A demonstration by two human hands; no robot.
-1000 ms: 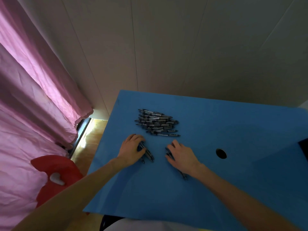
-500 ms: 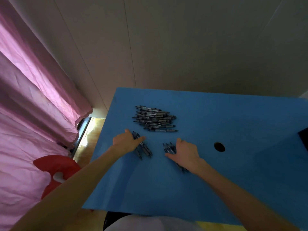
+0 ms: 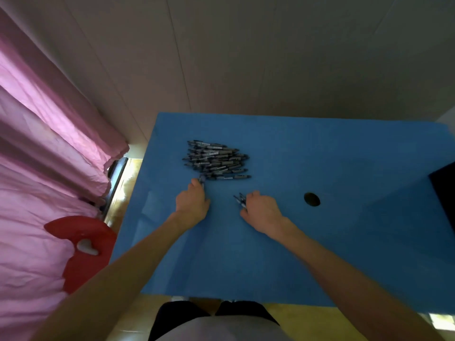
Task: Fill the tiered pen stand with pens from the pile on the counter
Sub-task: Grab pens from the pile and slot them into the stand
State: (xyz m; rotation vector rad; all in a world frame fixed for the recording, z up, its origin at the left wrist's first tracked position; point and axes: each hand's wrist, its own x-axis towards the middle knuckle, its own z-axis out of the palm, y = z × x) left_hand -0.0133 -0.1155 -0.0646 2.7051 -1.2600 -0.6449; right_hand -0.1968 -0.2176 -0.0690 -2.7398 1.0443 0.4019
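Just in front of the pile of pens [image 3: 216,160], each hand, left [image 3: 192,204] and right [image 3: 261,209], clutches a few pens; no stand shows, so filling seems unstarted.

Dim room, daylight glow through left curtain [image 3: 49,143]; wide-angle edge distortion.

Both bare forearms reach forward over the near edge of the counter [image 3: 344,254], converging toward its middle. The left hand [image 3: 193,205] lies knuckles up, fingers curled closed around pens, the index finger stretched toward the far edge. The right hand [image 3: 262,210] sits just beside it, nearer the counter's right side, palm down, fingers bunched over a few pens whose tips poke out at its far-left side. The 2 hands are apart.
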